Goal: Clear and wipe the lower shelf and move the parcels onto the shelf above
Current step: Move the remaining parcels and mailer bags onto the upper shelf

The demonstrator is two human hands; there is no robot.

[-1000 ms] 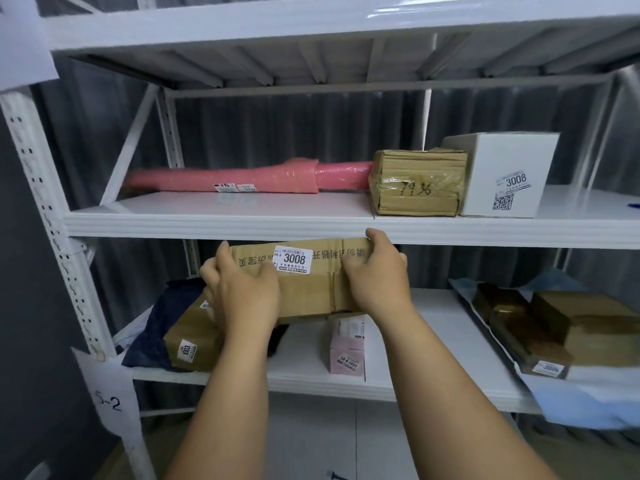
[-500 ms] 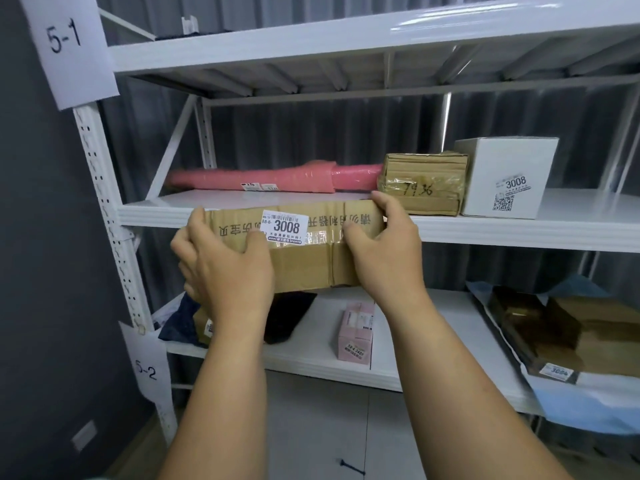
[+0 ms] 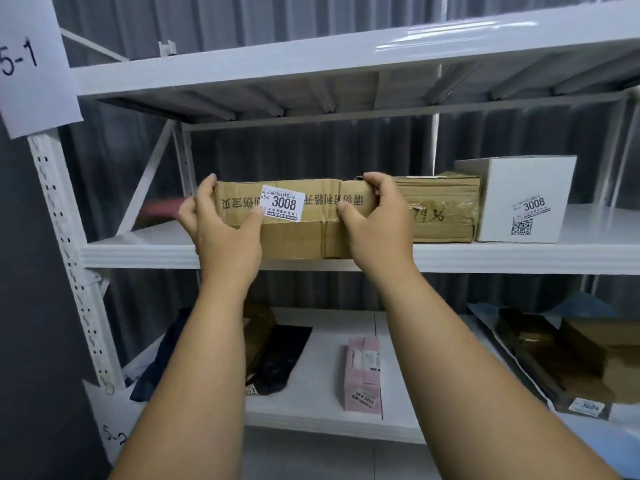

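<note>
A long brown cardboard parcel (image 3: 298, 233) with a white "3008" label is at the front edge of the upper shelf (image 3: 138, 252). My left hand (image 3: 221, 226) grips its left end and my right hand (image 3: 375, 220) grips its right part. Behind it a pink wrapped roll (image 3: 161, 207) is mostly hidden. On the lower shelf (image 3: 318, 362) lie a dark bag (image 3: 277, 362), a brown parcel (image 3: 258, 322), a small pink box (image 3: 362, 375), and flat brown parcels (image 3: 554, 355) at the right.
A taped brown box (image 3: 440, 209) and a white box (image 3: 519, 199) stand on the upper shelf right of the held parcel. A perforated white post (image 3: 65, 244) rises at the left with paper tags. Another shelf (image 3: 346, 60) spans overhead.
Both hands lifted the brown parcel from below the upper shelf up to its front edge. The view tilted upward.
</note>
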